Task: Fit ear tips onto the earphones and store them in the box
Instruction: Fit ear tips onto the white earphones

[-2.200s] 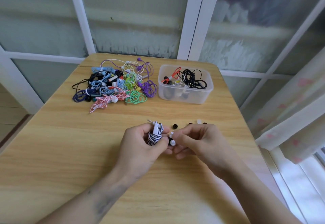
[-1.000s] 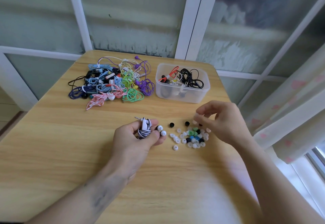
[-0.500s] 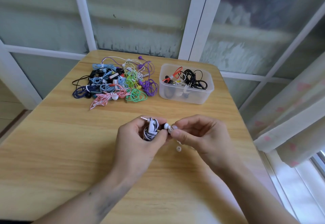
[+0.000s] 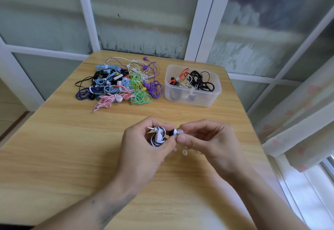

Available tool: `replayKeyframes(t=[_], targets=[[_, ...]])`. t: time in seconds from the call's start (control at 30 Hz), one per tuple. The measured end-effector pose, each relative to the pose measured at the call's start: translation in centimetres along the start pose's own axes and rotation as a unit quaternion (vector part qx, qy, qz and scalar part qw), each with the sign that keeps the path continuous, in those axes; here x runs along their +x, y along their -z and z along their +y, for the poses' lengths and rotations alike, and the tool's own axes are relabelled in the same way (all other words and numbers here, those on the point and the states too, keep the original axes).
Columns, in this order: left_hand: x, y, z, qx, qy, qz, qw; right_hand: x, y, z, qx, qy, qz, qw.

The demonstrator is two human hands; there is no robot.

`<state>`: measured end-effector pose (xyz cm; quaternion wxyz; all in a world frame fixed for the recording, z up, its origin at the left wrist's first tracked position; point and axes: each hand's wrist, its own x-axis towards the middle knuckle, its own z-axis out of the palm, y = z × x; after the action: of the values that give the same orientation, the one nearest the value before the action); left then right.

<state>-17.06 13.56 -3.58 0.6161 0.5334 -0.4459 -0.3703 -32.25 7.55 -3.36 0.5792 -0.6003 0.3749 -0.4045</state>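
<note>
Left hand (image 4: pixel 144 146) grips the coiled earphones (image 4: pixel 158 136) mid-frame, right hand (image 4: pixel 204 139) pinches a tip (image 4: pixel 180 131) at the bud; I'd push it straight on, twisting slightly

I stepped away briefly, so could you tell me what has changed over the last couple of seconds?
The right hand went out to the loose ear tips on the table, took a white ear tip, and came back to press it onto the earbud. The left hand kept hold of the black-and-white coiled earphones throughout. The colourful earphone pile and box stayed put.
</note>
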Motion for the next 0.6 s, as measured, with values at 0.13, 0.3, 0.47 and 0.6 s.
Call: replayKeyframes(t=[0.13, 0.3, 0.47, 0.6], targets=[[0.1, 0.2, -0.1, 0.021, -0.004, 0.005, 1.0, -0.1, 0.2, -0.2, -0.035, 0.01, -0.022, 0.999], [0.2, 0.4, -0.4, 0.05, -0.002, -0.007, 0.999, 0.0, 0.5, -0.3, -0.055, 0.019, -0.04, 0.997], [0.0, 0.4, -0.3, 0.052, -0.003, -0.031, 0.998, 0.2, 0.8, -0.1, -0.066, 0.029, -0.046, 0.996], [0.1, 0.5, 0.0, 0.033, -0.01, -0.04, 0.999, 0.3, 1.2, -0.3, -0.086, 0.032, -0.049, 0.995]])
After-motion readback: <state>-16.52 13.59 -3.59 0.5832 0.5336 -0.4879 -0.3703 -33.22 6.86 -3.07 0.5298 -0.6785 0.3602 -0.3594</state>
